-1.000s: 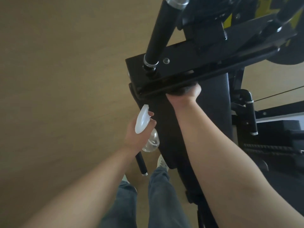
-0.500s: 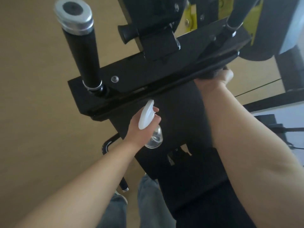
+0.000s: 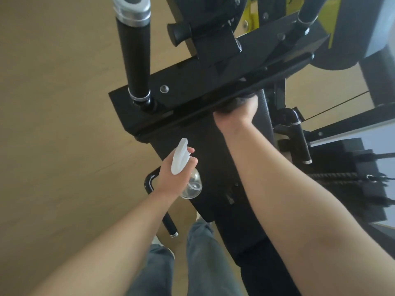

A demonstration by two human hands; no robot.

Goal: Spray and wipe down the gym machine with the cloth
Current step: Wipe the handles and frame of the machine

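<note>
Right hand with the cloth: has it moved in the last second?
Yes. The right hand, gripping the cloth, slid along the black bar away from the upright handle, then partway back toward it.

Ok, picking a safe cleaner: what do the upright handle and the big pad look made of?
Upright handle: matte black grip, probably rubber or foam, with a shiny silver end cap, likely metal. Pad: black with a faint grain and dull sheen, probably vinyl upholstery.

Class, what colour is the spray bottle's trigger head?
White trigger head, clear bottle; best in the head view.
</note>
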